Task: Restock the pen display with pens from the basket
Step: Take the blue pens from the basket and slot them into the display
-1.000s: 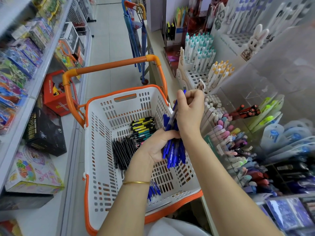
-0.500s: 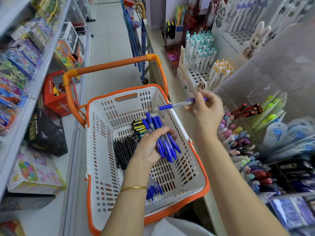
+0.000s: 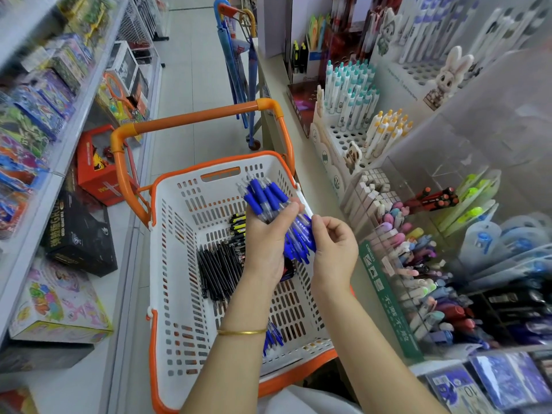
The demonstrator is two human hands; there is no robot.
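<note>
I see left grip (image 3: 264, 246) wrapped round blue pens (image 3: 263, 195), axis far-left to near-right | right grip (image 3: 334, 249) curled at near end, hold unclear

White basket (image 3: 167, 264), orange rim: black pens (image 3: 218, 270) piled on its floor, yellow-black pens (image 3: 237, 227) beyond them, few blue pens (image 3: 273, 336) at near end. Right counter (image 3: 316, 186): clear-bin pen display (image 3: 418, 264), white peg stand (image 3: 337, 135) with teal- and yellow-capped pens. Left shelf (image 3: 119, 309): boxed toys (image 3: 56, 306)
</note>
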